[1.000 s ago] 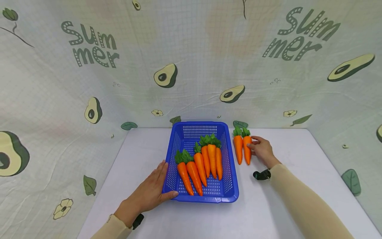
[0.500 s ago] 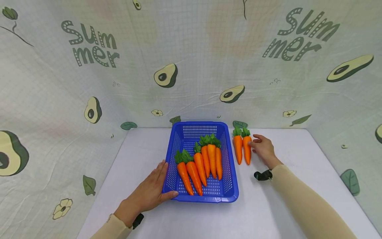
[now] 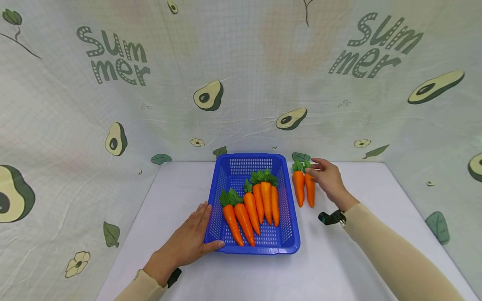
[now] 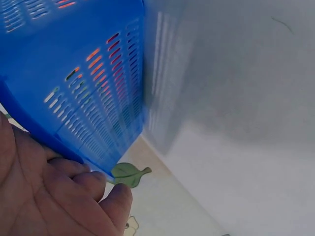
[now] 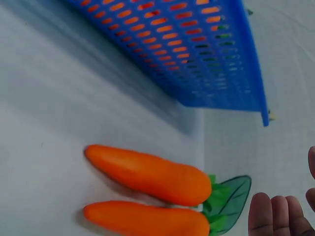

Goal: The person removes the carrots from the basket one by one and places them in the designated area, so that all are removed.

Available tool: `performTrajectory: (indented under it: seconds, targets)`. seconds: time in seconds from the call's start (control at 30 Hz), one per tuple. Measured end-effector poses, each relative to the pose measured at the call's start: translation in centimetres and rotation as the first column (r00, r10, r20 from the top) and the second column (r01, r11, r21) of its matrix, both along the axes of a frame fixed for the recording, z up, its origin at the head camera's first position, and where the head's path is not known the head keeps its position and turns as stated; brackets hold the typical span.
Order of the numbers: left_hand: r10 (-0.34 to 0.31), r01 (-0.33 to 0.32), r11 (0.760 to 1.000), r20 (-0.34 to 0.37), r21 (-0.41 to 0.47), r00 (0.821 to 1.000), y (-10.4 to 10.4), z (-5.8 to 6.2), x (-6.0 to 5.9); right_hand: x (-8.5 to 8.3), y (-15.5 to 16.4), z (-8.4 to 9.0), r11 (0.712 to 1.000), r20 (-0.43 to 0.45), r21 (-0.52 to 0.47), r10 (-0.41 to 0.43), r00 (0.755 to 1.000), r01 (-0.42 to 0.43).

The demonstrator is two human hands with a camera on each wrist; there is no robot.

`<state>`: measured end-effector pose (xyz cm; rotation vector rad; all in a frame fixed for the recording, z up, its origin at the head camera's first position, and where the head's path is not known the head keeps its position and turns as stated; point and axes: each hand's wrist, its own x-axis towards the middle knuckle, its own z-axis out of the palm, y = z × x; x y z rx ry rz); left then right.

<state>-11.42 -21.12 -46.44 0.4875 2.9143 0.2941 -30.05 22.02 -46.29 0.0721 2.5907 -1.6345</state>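
A blue plastic basket [image 3: 290, 249] stands on the white table, with several orange carrots [image 3: 244, 221] with green tops lying inside. My left hand [image 3: 188, 236] rests against its near left corner, fingers straight along the side and thumb on the front rim. In the left wrist view the fingers [image 4: 88, 184] touch the outside by the rim. Two carrots lie side by side just right of the basket, a left one [image 3: 298, 188] and a right one [image 3: 310, 192]. My right hand [image 3: 329, 179] hovers over the right carrot's leafy top, partly covering it, and holds nothing.
The white table [image 3: 263, 280] meets a patterned cloth [image 3: 248, 62] printed with avocados and leaves, hanging behind it and at both sides. The basket's perforated side wall [image 5: 162, 44] rises beside the two loose carrots.
My right hand has left the side of the right carrot, where its fingers touched it, and moved up toward the leafy tops. The left hand and basket stay put.
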Motion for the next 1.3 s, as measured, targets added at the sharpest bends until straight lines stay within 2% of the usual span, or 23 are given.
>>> performTrajectory:
  seconds: [0.27, 0.37, 0.53, 0.67, 0.83, 1.0, 1.3]
  targets:
    - [-0.014, 0.014, 1.000, -0.023, -0.003, 1.000, -0.1, 0.1, -0.1, 1.2, -3.9, 3.7, 0.992, -0.042, -0.059, 0.113, 0.993, -0.116]
    - [-0.018, 0.017, 1.000, -0.032, -0.012, 0.999, -0.2, 0.1, -0.1, 1.7, -6.0, 4.6, 0.980, -0.045, -0.098, 0.170, 0.984, -0.174]
    - [-0.013, 0.012, 1.000, -0.035, -0.015, 0.999, -0.2, 0.0, -0.1, 2.7, -9.4, 5.1, 0.949, 0.012, -0.149, 0.281, 0.960, -0.276]
    - [-0.009, 0.008, 1.000, -0.027, -0.014, 1.000, -0.2, 0.0, -0.1, 3.6, -11.8, 5.2, 0.919, 0.090, -0.193, 0.366, 0.926, -0.345]
    - [0.004, -0.004, 1.000, -0.009, 0.012, 1.000, 0.0, 0.0, 0.0, 4.3, -14.4, 4.8, 0.883, 0.187, -0.204, 0.459, 0.868, -0.423]
    - [0.010, -0.010, 1.000, 0.006, 0.011, 1.000, 0.0, 0.0, 0.0, 4.9, -16.3, 3.6, 0.836, 0.265, -0.219, 0.548, 0.794, -0.504]
    - [0.009, -0.009, 1.000, 0.012, 0.009, 1.000, -0.1, 0.0, 0.1, 6.2, -18.5, 2.0, 0.728, 0.356, -0.271, 0.684, 0.637, -0.630]
